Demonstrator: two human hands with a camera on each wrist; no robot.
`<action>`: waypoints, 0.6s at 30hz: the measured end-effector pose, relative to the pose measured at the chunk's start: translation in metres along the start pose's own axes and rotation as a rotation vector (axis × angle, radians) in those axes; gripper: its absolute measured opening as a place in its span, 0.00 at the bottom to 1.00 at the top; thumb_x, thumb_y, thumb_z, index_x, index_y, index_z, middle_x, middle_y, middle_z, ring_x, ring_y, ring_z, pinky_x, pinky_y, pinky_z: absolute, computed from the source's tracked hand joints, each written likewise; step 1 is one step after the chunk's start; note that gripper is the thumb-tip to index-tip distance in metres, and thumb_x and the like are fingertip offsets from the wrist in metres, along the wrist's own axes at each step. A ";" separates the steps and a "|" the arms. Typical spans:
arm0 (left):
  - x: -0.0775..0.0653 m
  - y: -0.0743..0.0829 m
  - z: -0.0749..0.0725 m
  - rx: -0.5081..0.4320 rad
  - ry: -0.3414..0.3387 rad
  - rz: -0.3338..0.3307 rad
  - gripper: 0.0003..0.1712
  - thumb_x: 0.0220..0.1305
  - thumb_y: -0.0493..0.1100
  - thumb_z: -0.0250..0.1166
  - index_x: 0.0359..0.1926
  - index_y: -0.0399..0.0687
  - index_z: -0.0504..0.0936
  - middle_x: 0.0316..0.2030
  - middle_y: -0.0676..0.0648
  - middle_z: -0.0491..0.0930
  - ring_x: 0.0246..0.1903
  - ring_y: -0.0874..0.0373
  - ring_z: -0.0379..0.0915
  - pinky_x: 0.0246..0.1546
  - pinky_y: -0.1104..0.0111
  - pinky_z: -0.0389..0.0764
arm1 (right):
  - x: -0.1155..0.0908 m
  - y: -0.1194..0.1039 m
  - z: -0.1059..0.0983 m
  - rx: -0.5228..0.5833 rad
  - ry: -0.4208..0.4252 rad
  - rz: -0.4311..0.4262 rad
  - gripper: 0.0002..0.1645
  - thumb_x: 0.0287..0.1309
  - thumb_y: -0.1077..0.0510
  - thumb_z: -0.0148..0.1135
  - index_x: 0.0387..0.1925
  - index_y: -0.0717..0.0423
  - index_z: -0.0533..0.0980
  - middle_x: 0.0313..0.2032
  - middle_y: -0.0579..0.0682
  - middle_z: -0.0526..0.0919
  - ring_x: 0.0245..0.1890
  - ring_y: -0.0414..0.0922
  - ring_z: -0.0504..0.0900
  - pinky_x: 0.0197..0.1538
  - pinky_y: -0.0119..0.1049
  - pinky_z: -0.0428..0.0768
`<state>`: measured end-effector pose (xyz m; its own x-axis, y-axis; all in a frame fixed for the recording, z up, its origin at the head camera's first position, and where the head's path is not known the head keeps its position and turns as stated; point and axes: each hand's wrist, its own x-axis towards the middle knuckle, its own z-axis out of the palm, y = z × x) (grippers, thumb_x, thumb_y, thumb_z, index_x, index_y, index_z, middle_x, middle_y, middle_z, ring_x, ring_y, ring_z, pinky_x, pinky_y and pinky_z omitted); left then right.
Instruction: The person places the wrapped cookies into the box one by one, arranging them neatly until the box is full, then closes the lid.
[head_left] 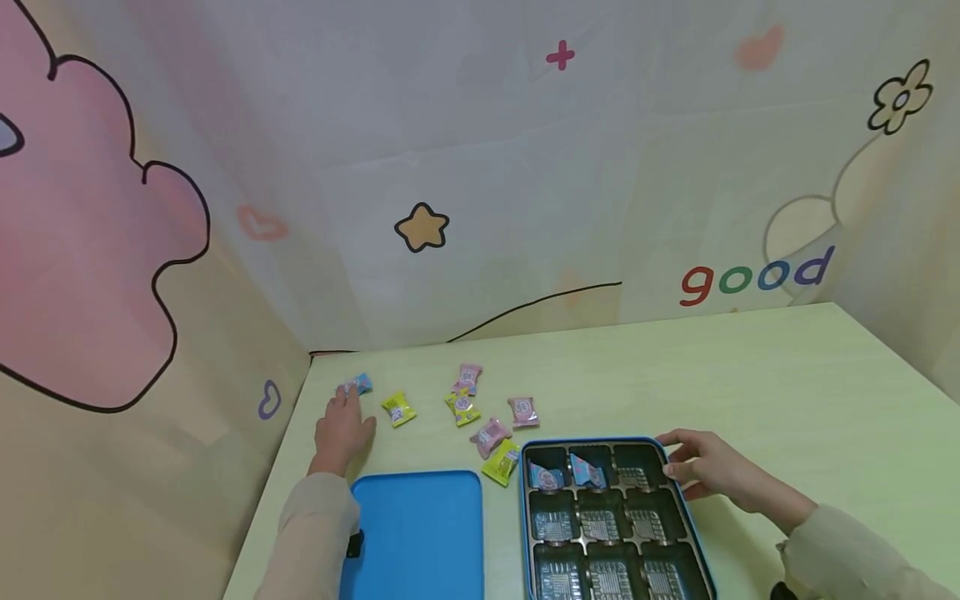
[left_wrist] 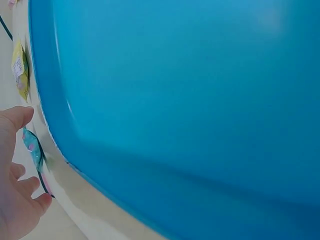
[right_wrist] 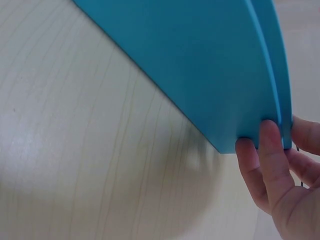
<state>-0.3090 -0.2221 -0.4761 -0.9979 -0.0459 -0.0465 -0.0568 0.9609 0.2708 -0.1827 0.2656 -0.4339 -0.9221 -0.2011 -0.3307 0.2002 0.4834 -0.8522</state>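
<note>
At the far left of the table, my left hand [head_left: 342, 433] reaches to a blue-wrapped candy [head_left: 363, 383]. In the left wrist view its thumb and fingers [left_wrist: 31, 186] stand apart, with the blue candy showing in the gap between them. My right hand [head_left: 712, 468] holds the far right corner of a blue tin [head_left: 693, 527], its fingers along the side and the thumb at the rim. Black compartments [head_left: 637, 465] line the tin. One blue candy [head_left: 546, 477] lies in the back left compartment and another blue candy [head_left: 587, 472] in the back middle one.
A blue lid [head_left: 420, 533] lies left of the tin, close to the left forearm. Loose on the table behind them are yellow candies [head_left: 399, 409] and pink candies [head_left: 523, 412]. A printed cloth wall [head_left: 510, 208] rises along the table's back edge.
</note>
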 end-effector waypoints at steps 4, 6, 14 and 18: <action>0.004 0.001 0.001 0.018 -0.004 0.001 0.40 0.61 0.47 0.52 0.66 0.34 0.44 0.65 0.31 0.42 0.63 0.36 0.44 0.55 0.43 0.59 | -0.001 0.001 -0.001 0.004 -0.005 -0.005 0.32 0.54 0.62 0.56 0.58 0.71 0.57 0.43 0.65 0.69 0.32 0.45 0.76 0.33 0.42 0.80; 0.005 0.002 0.001 0.029 -0.012 0.001 0.40 0.61 0.47 0.52 0.66 0.34 0.44 0.65 0.31 0.42 0.63 0.36 0.43 0.55 0.43 0.59 | -0.001 0.001 -0.001 0.007 -0.008 -0.007 0.32 0.54 0.61 0.56 0.58 0.71 0.57 0.42 0.64 0.70 0.32 0.45 0.76 0.33 0.42 0.80; 0.013 0.001 0.001 0.038 -0.025 0.010 0.39 0.61 0.46 0.53 0.66 0.35 0.45 0.66 0.32 0.41 0.63 0.35 0.42 0.55 0.42 0.58 | 0.001 0.001 0.000 0.008 0.000 -0.012 0.31 0.54 0.62 0.56 0.57 0.70 0.58 0.40 0.61 0.70 0.31 0.44 0.76 0.32 0.42 0.80; 0.017 -0.001 0.002 0.051 -0.029 0.015 0.39 0.61 0.47 0.52 0.66 0.36 0.45 0.66 0.32 0.43 0.63 0.35 0.43 0.54 0.42 0.59 | 0.000 0.001 0.001 0.005 0.001 -0.011 0.31 0.54 0.62 0.56 0.57 0.70 0.59 0.39 0.61 0.70 0.31 0.44 0.76 0.32 0.42 0.80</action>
<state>-0.3259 -0.2233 -0.4795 -0.9972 -0.0245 -0.0710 -0.0398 0.9742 0.2223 -0.1825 0.2654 -0.4350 -0.9245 -0.2053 -0.3211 0.1921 0.4767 -0.8578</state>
